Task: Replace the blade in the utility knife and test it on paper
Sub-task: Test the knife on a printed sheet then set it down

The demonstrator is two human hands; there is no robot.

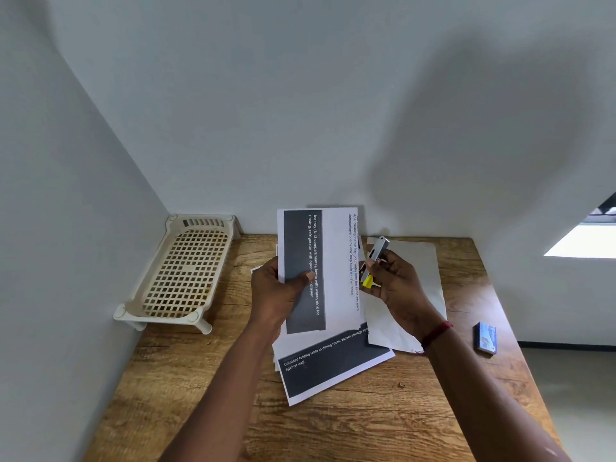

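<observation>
My left hand (278,291) holds a printed sheet of paper (336,261) upright above the table, thumb on its dark grey band. Just right of the sheet's edge, my right hand (396,285) grips the utility knife (375,258), a silver body with a yellow part at its lower end. The knife stands tilted, its silver end pointing up and away. I cannot make out the blade. Another printed sheet (333,368) lies flat on the table under the raised one, and a plain white sheet (416,261) lies beneath my right hand.
A wooden table (366,421) fills a white-walled corner. A cream plastic rack (181,275) stands at the far left against the wall. A small blue box (486,337) lies near the right edge of the table.
</observation>
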